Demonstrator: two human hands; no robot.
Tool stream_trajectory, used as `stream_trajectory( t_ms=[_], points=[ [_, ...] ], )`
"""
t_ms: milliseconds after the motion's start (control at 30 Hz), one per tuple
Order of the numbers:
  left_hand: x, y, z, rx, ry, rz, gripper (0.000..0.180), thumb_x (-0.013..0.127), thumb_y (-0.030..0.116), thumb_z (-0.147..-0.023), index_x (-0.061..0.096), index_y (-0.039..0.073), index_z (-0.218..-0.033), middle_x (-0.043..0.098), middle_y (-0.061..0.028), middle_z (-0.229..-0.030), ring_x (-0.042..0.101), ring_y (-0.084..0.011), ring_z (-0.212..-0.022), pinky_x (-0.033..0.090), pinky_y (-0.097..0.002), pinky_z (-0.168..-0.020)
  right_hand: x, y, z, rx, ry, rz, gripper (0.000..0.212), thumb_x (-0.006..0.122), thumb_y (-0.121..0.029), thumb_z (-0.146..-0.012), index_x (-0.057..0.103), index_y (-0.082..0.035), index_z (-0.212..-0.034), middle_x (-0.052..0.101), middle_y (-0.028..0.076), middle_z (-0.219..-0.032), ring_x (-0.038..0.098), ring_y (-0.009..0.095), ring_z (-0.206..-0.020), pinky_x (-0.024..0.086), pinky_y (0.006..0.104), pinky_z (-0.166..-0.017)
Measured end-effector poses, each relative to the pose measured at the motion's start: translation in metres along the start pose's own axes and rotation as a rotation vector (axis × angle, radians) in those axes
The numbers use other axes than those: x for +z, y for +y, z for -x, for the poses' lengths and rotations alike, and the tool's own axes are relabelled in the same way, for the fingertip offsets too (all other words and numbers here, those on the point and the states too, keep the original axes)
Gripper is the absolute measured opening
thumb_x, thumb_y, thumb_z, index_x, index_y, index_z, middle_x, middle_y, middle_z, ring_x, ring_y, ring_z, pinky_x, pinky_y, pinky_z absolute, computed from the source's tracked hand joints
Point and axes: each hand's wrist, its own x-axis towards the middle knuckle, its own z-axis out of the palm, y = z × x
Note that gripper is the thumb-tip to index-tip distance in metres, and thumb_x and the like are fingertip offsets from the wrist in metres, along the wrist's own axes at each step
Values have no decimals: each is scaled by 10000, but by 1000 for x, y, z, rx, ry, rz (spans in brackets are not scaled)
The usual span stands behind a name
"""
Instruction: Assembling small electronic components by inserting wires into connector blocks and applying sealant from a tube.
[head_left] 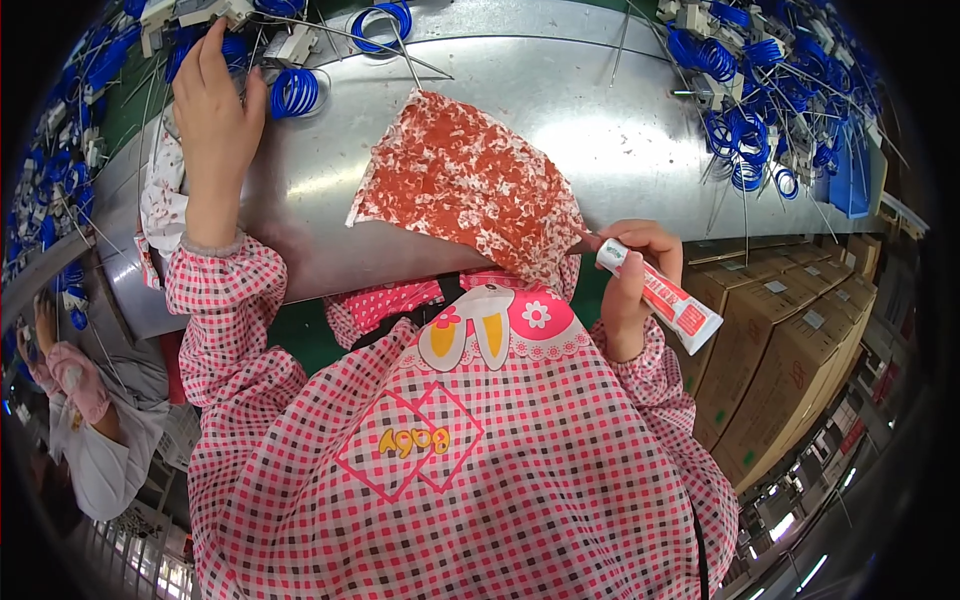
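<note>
My left hand (215, 120) reaches to the far left of the metal table, fingers stretched and thumb apart. Its fingertips are at a pale boxy part (205, 12) among blue coiled tubes; whether they press on it I cannot make out. In my right hand (640, 290) is a white and red squeeze tube (668, 305), gripped between thumb and fingers. The tube's thin reddish nozzle (592, 240) points at the right edge of a red-and-white mottled sheet (465, 180), which lies over the table's near edge. A loose blue coil (295, 93) sits right of my left hand.
Heaps of blue coils with pale parts and thin metal rods (740, 100) cover the far right and left. A blue bin (850, 180) stands at right. Stacked cardboard boxes (780, 340) are below the table's right side. At left, another person's arm (80, 385) is close by.
</note>
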Motion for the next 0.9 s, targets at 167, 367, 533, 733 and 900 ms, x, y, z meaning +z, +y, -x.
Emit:
stream_trajectory(
  t_ms=[167, 367, 533, 733, 900],
  points=[
    [-5, 12, -5, 4, -12, -4, 481, 577, 126, -773, 391, 14, -1203, 479, -168, -1122, 457, -317, -1024, 360, -378, -860, 2, 0, -4, 43, -67, 144, 152, 486, -152, -835, 439, -8, -827, 562, 144, -801, 537, 149, -650, 450, 243, -598],
    [-5, 16, -7, 2, -14, -3, 484, 577, 135, -777, 385, 10, -1204, 471, -175, -1131, 449, -321, -1032, 356, -382, -863, 7, 1, -3, 136, -40, 223, 96, 470, -95, -835, 450, -2, -819, 575, 125, -793, 540, 124, -673, 456, 248, -635],
    [-3, 15, -5, 11, -15, 1, 491, 574, 136, -782, 372, -1, -1208, 460, -188, -1141, 440, -330, -1040, 355, -386, -867, 7, 0, -3, 126, -25, 229, 103, 476, -100, -838, 456, -1, -817, 578, 120, -783, 534, 114, -648, 456, 246, -628],
    [1, 10, -2, 7, -11, 27, 496, 572, 133, -786, 361, -9, -1211, 451, -200, -1143, 433, -341, -1046, 350, -392, -875, 6, -1, -5, 129, -53, 304, 117, 480, -109, -843, 473, 5, -815, 586, 106, -777, 533, 109, -639, 437, 232, -586],
    [0, 13, -3, 16, -15, 39, 498, 574, 126, -784, 357, -16, -1209, 449, -209, -1138, 430, -345, -1051, 351, -391, -884, 6, -5, -6, -80, -80, 376, 96, 490, -79, -830, 484, 12, -801, 597, 110, -770, 547, 124, -654, 432, 239, -602]
  ],
)
